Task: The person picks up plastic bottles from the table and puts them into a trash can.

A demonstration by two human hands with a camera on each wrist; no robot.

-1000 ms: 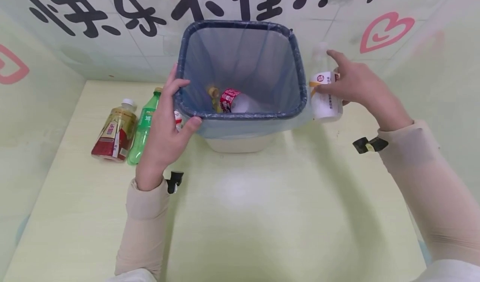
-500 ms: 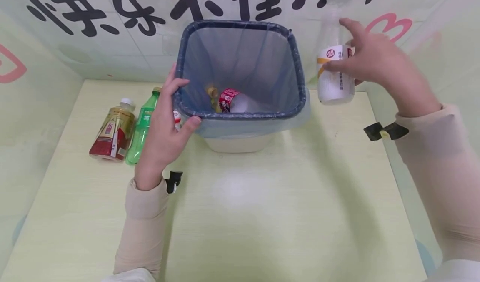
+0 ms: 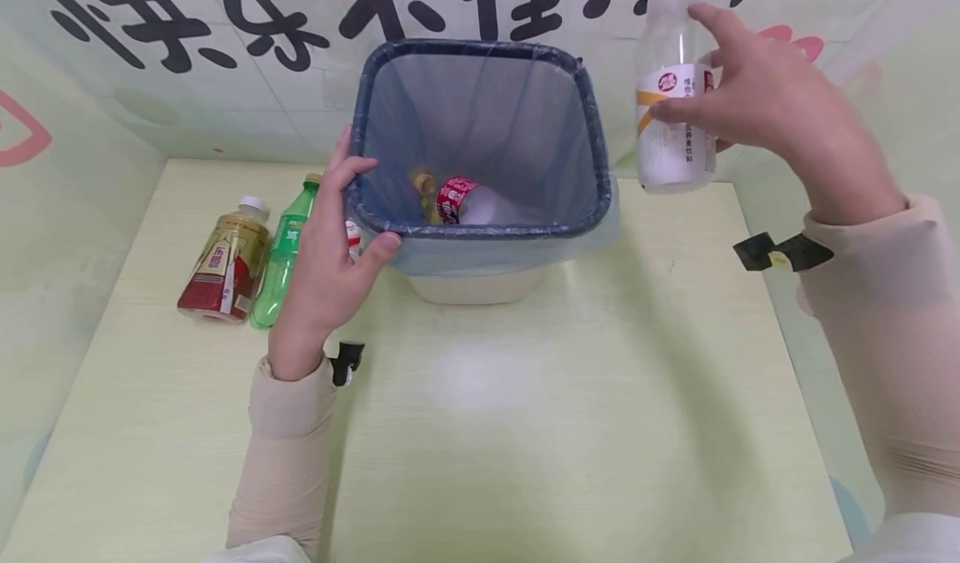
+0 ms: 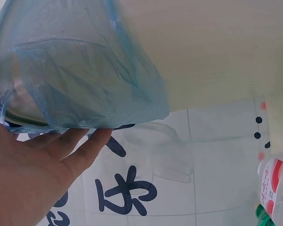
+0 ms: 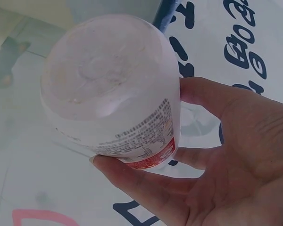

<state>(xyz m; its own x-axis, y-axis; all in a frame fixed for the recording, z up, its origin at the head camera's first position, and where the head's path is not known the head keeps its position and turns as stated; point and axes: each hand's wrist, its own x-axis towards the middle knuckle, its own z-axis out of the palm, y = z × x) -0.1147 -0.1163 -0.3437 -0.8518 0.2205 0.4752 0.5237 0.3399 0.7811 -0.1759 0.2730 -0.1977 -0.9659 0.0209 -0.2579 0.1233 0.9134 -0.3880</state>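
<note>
My right hand (image 3: 772, 97) grips a clear plastic bottle (image 3: 678, 159) with a white and orange label, upright in the air right of the trash can. Its base (image 5: 99, 66) faces the right wrist camera. Thumb and fingers lie on opposite sides of the bottle. With fingers fairly straight, my left hand (image 3: 318, 263) rests against the left rim of the trash can (image 3: 480, 231), which has a blue bag (image 4: 85, 84) over its edge. Inside the can lie a bottle with a red label (image 3: 454, 201) and a yellowish one (image 3: 425, 188).
Left of the can lie a bottle with a red and gold label (image 3: 225, 263) and a green bottle (image 3: 281, 267). Another bottle with a red and white label (image 4: 273, 188) is partly hidden behind my left hand in the head view. A wall (image 3: 285, 122) with black lettering stands behind the table (image 3: 480, 430).
My right hand has lifted the bottle up and slightly to the right, away from the can's side. My left hand has stayed at the rim.
</note>
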